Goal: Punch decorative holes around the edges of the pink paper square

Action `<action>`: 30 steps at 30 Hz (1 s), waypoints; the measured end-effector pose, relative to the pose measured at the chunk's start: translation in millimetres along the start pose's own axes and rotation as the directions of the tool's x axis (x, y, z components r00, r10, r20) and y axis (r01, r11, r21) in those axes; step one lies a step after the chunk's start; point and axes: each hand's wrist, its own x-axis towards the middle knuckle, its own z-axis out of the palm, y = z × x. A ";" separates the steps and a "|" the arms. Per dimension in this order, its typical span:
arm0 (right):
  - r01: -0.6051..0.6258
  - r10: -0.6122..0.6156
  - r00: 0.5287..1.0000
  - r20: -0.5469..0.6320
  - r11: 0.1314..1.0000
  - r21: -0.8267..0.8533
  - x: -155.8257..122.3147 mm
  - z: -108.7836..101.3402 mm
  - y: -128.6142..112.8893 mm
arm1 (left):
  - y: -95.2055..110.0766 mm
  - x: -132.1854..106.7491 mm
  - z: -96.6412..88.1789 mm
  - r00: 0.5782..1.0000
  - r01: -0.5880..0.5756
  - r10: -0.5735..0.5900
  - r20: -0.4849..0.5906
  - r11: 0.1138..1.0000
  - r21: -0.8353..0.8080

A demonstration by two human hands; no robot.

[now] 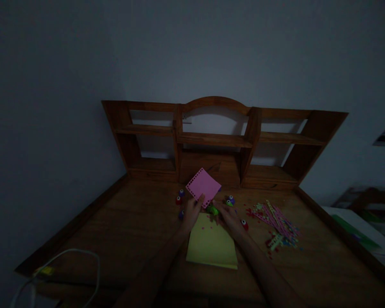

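Pinching pink paper (203, 185), left hand (191, 214) partly covers it.

Before us, a person's left hand (191, 211) pinches a hole-edged pink sheet (203, 186) while the right hand (230, 215) grips a green gadget (214, 210) at the yellow paper's (211, 246) 12 o'clock; perforated strips (278, 219) lie toward 3 o'clock, a white cable (98, 269) at 9.
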 end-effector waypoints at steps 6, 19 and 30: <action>-0.008 0.007 1.000 0.016 1.000 0.025 3.6 -1.0 6.7 | 3.3 -1.6 0.3 1.000 0.012 -0.012 -0.001 1.000 -0.002; -0.012 0.011 0.999 0.033 1.000 0.026 2.5 -0.1 4.2 | 1.2 -1.7 0.5 0.999 0.052 -0.052 -0.002 0.999 0.001; -0.026 0.026 0.999 0.019 1.000 0.015 -0.9 2.0 -4.1 | -3.8 2.0 0.8 1.000 0.008 -0.008 -0.004 1.000 0.012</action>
